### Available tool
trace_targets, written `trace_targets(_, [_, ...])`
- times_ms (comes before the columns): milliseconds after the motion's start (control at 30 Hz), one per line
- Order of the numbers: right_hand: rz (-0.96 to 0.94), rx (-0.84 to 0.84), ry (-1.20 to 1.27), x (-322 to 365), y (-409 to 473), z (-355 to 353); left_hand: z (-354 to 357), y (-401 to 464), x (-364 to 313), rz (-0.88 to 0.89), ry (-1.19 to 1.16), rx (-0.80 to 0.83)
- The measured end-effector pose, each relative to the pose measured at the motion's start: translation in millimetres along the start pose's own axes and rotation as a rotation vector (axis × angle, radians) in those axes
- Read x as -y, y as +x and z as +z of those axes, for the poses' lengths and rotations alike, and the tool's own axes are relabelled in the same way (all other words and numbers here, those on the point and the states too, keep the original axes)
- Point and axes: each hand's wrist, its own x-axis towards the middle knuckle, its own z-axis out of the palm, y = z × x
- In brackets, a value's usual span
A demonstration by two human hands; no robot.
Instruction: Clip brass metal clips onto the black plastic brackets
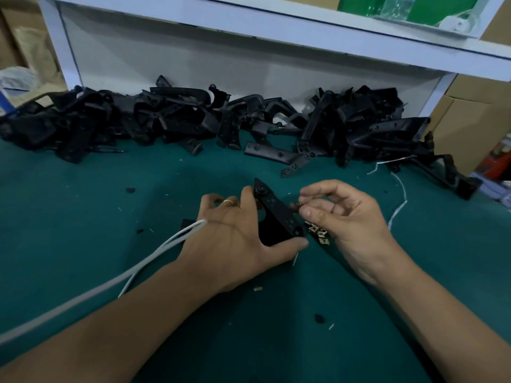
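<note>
Left hand [237, 230]: back up, forearm entering from lower left; fingers and thumb curled round the black bracket [276, 214], thumb tip at its near lower corner, fingertips at its far upper end. Gold ring [229, 202] on one finger.
Right hand [343, 217]: palm turned inward, forearm entering from lower right; thumb and forefinger pinching a small brass clip [298, 208] just right of the bracket's long edge; remaining fingers loosely curled above.
Bracket: held tilted just above the surface, between the two hands; flat, matte black plastic, elongated and roughly triangular, round boss at the far tip, small holes along its face.
Clip in hand: tiny, shiny brass; shape too small to tell. Whether touching the bracket: cannot tell.
Loose clips [318, 233]: small heap of folded brass pieces lying on the surface just right of the bracket, under the right hand.
Bracket pile [193, 120]: long jumbled heap of black plastic parts, well beyond the held bracket, along the white back panel.
Surface [83, 194]: dark green mat, smooth, with small white and black scraps scattered on it.
White cord [154, 255]: looped, running left of the bracket from the left wrist toward the lower left edge.
White string [398, 208]: thin, lying right of the bracket, beyond the right hand.
</note>
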Motion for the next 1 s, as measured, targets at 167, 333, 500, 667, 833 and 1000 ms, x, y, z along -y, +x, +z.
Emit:
trace_targets(167, [-0.007,0.058,-0.024,7,-2,1,4,0,1,0.024,-0.045,-0.019])
trace_targets(333, [-0.019,0.098,-0.051,12,-3,-1,5,1,0,0.041,-0.074,-0.041])
trace_targets(500, [-0.017,0.113,-0.11,20,-5,0,6,0,1,0.045,-0.111,-0.044])
trace_targets(667, [0.001,0.099,-0.132,21,-6,0,8,2,3,0.054,-0.163,-0.056])
trace_targets(833, [0.001,0.098,-0.195,24,-6,-1,7,1,4,0.067,-0.187,-0.041])
trace_targets(1000, [0.006,0.107,-0.207,26,-6,-4,5,1,4,0.079,-0.236,-0.019])
